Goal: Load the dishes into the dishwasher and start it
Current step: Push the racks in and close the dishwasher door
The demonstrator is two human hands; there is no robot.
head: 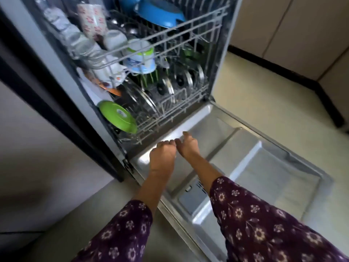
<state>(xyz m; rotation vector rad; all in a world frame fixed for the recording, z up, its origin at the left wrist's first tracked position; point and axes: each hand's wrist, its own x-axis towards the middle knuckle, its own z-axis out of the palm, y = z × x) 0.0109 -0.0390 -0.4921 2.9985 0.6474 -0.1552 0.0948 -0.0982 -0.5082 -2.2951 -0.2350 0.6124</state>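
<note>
Head view: left hand (163, 154) and right hand (188, 145) reach side by side to the front of the dishwasher's (220, 69) lower rack (179, 103).

The door (264, 157) lies fully down and flat, and both forearms in purple floral sleeves (264, 229) stretch over its steel inner face, past the detergent dispenser (192, 198). Both hands have their fingers curled, knuckles up, fingertips just at the rack's front wire; whether they grip that wire or hold nothing cannot be told. The lower rack sits inside the tub, carrying a green plate (119, 116) on edge at its front left and several steel lids (168, 87) standing behind. The upper rack (170, 37) juts out above it, holding a blue bowl (160, 15), a white-and-green tub (139, 56) and a patterned cup (92, 21). Pale floor (264, 91) runs to the right.
</note>
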